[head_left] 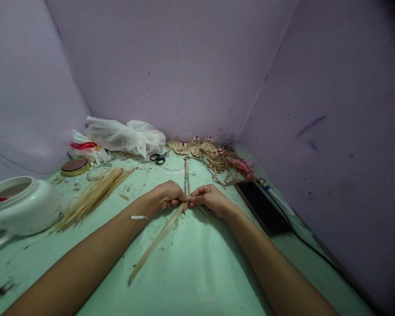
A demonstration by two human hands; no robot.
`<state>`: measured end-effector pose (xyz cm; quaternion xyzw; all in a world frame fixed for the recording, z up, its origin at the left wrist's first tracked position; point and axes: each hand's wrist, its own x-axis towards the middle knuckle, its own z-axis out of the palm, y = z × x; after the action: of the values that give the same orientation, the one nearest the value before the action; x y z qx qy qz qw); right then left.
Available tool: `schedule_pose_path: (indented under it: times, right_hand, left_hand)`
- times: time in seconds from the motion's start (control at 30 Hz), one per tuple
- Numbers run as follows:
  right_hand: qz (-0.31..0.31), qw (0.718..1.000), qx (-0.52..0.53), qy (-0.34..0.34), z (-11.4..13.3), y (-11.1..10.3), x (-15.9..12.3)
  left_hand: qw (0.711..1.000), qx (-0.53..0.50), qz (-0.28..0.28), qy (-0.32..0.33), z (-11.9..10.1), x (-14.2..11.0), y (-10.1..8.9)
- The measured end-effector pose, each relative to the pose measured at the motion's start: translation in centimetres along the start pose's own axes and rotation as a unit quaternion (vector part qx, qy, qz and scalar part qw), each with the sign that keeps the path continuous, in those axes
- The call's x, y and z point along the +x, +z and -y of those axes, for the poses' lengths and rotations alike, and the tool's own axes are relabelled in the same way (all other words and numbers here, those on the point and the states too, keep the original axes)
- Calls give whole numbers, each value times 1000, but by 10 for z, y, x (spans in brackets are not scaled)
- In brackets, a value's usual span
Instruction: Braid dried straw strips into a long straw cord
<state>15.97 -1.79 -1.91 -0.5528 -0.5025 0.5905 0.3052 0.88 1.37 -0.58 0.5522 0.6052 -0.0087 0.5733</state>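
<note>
A braided straw cord (187, 173) runs from the back of the table straight toward me and ends between my two hands. My left hand (171, 194) is closed, its thumb and fingers pinching the cord's near end. From the other side, my right hand (210, 198) pinches the same spot, fingertips almost touching the left thumb. A long flat loose straw strand (158, 243) hangs from this point down toward the lower left. A shorter strand (206, 213) shows under my right hand. The exact crossing of the strands is hidden by my fingers.
A bundle of straw (95, 197) lies left, beside a white pot (36, 206), a round tin (75, 166) and a clear ring (99, 171). Scissors (159, 158), a plastic bag (125, 136) and woven pieces with beads (200, 150) sit behind. A phone (263, 208) and cable lie right.
</note>
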Motion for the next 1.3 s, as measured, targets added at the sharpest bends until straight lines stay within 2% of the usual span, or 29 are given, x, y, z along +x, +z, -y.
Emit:
schedule_pose_path:
  times: [0.1, 0.2, 0.37, 0.47, 0.67, 0.77, 0.83, 0.93, 1.03, 1.13, 1.3]
  right_hand:
    - [4, 1000, -9, -5, -1, -1, 1]
    - [14, 1000, -12, -12, -2, -1, 2]
    - [14, 1000, 11, -9, -3, 0, 3]
    - [13, 1000, 14, -12, -4, 1, 3]
    - [18, 999, 31, -16, -4, 1, 3]
    - [16, 1000, 25, -9, -2, 1, 2]
    - [17, 1000, 24, -8, -2, 0, 2]
    - [19, 999, 27, -8, -2, 0, 1]
    - [19, 999, 33, -13, -2, 1, 0]
    - [16, 999, 42, -16, -2, 2, 0]
    - [10, 998, 65, -25, -5, 1, 3]
  left_hand:
    - [1000, 3, 29, 2, -2, -1, -2]
    - [999, -12, 34, 10, -3, -3, -3]
    - [989, -111, 14, 94, 5, -3, -5]
    - [988, -109, 14, 110, 9, -4, -5]
    - [989, 5, -98, 108, 7, -9, -2]
    - [983, 76, -106, 128, 8, -11, 0]
    - [973, 138, -121, 142, 10, -12, 4]
    - [941, 223, -199, 161, 11, -14, 13]
    - [921, 244, -242, 184, 12, -14, 19]
    - [935, 198, -223, 194, 13, -10, 17]
    - [968, 84, -157, 176, 14, -6, 9]
